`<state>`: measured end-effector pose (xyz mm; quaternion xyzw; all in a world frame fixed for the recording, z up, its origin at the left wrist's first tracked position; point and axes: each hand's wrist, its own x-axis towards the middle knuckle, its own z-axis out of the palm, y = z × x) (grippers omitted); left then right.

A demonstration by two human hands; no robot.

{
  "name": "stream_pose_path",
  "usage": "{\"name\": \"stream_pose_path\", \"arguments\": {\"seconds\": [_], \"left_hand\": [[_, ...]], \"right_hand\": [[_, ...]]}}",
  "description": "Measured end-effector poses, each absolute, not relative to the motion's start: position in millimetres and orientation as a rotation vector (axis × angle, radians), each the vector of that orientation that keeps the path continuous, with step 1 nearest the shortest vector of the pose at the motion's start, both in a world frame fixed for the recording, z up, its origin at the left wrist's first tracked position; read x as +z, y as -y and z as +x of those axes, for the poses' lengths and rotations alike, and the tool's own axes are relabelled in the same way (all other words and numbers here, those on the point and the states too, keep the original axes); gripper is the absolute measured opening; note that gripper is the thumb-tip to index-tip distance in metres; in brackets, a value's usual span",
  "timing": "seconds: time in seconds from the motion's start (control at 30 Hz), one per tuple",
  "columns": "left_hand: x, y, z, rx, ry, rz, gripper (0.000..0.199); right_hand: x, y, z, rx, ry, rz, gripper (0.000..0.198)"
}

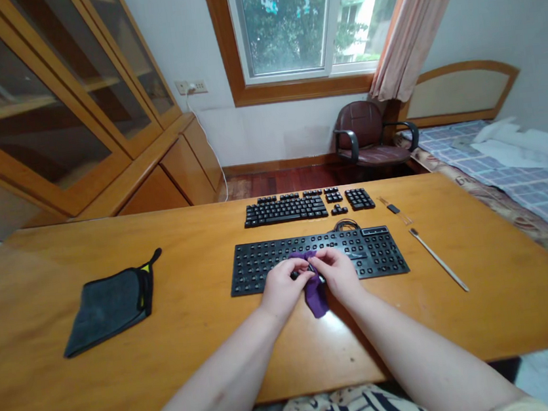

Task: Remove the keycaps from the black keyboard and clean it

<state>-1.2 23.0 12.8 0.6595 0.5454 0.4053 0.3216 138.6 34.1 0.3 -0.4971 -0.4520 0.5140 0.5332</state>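
Both hands meet over the front edge of a black keyboard base (256,270) whose keycaps are off. My left hand (286,286) is closed, its thumb and fingers pinching a purple cloth (317,303). Opposite it, my right hand (337,274) is closed on the same cloth. Between the fingertips shows a small dark, shiny piece, too small and covered to name. The cloth's loose end hangs toward the table's front. Behind the base, the removed black keycaps (284,211) are laid out in keyboard order.
A folded grey towel (110,303) lies at left on the wooden table (199,372). To the right are a wire keycap puller (393,208) and a thin brush (438,259). A coiled cable (345,225) sits behind the base. Beyond the table stands an armchair (367,132).
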Motion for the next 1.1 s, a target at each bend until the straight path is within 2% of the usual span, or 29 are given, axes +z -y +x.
{"name": "stream_pose_path", "arguments": {"seconds": [0.17, 0.53, 0.77, 0.93, 1.1], "left_hand": [[9, -25, -3, 1.103, -1.446, 1.702, 0.009], [10, -23, -1, 1.044, -1.415, 1.768, 0.012], [6, -25, -4, 1.153, -1.360, 1.760, 0.021], [1, -29, -3, 1.325, -1.289, 1.485, 0.020], [-4, -32, -1, 1.369, -1.215, 1.275, 0.024]], "right_hand": [[5, -31, 137, 1.253, 1.176, -1.126, 0.018], [1, -35, 138, 1.204, 1.018, -1.234, 0.021], [-2, -35, 137, 1.301, 0.967, -1.101, 0.021], [-2, -33, 139, 1.312, 0.971, -1.041, 0.019], [3, -31, 140, 1.150, 1.225, -1.077, 0.017]]}}
